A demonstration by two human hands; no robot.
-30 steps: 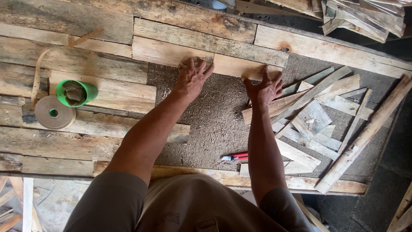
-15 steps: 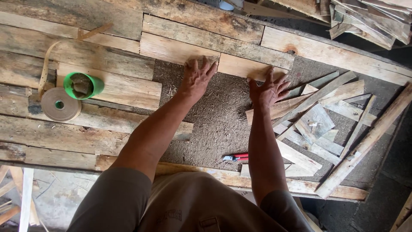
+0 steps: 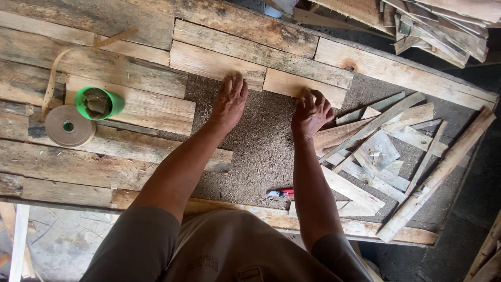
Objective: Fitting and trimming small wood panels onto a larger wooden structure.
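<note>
My left hand (image 3: 228, 100) lies flat, fingers spread, on the rough brown board surface (image 3: 261, 146), its fingertips touching the near edge of a pale wooden plank (image 3: 209, 61). My right hand (image 3: 310, 112) has curled fingers gripping the near edge of a shorter pale plank (image 3: 292, 83) that butts against the first one. Both planks lie in a row among other weathered planks.
A green cup (image 3: 99, 103) and a roll of tan tape (image 3: 69, 126) sit on planks at the left. A red-handled tool (image 3: 282, 194) lies near my body. A pile of wood offcuts (image 3: 381, 151) is at the right; stacked slats (image 3: 443, 26) at the top right.
My right hand went from spread flat to curled on the short plank's edge. My left hand stayed at the longer plank. The view shifted slightly.
</note>
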